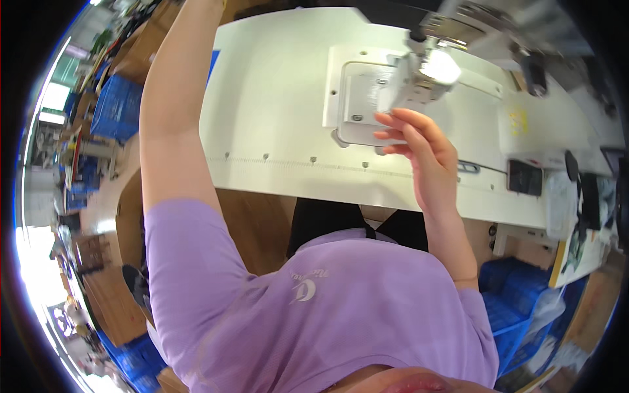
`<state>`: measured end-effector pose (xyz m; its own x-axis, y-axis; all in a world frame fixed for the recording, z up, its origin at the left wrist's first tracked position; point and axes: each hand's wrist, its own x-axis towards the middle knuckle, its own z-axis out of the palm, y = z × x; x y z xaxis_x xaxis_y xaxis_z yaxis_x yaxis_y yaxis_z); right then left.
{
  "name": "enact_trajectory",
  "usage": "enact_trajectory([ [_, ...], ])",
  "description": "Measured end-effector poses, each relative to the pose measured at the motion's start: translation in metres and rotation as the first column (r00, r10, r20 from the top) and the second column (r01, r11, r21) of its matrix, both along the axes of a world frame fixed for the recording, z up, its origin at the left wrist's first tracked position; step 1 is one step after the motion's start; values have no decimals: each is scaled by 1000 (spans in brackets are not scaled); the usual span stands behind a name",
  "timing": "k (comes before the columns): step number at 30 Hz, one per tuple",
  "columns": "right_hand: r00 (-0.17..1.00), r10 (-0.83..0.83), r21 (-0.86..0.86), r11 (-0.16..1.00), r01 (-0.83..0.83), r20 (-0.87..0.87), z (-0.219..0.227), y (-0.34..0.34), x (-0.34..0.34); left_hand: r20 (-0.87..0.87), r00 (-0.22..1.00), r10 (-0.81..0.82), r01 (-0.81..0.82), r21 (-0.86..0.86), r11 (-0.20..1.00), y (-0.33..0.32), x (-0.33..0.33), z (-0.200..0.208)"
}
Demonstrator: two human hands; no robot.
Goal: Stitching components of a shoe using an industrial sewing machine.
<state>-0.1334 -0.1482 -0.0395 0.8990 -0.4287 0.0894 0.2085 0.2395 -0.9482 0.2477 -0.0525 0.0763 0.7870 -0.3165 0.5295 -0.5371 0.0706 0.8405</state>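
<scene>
The sewing machine [407, 82] on the counter [275, 98] points left, its long axis running roughly left-right; the right hand [429, 150] curls beside it, any pinch unclear; the left hand is out of view.

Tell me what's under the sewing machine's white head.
A pale plate with screws shows to the left beneath the white head. The head covers the spot directly below it, and the right hand hides some of the near side; what lies there cannot be seen.

Workshop; sewing machine [407, 85], table [275, 98], crates [116, 108] (blue)
</scene>
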Motion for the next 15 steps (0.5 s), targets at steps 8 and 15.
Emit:
enact_trajectory([
  [8,986,39,-92,994,-55,-164,-34,34,5,580,512,634,-858,313,406,333,-53,-197],
  [15,935,120,-176,967,-186,-333,-57,78,20,12,188,982,-253,967,36,577,-325,-514],
])
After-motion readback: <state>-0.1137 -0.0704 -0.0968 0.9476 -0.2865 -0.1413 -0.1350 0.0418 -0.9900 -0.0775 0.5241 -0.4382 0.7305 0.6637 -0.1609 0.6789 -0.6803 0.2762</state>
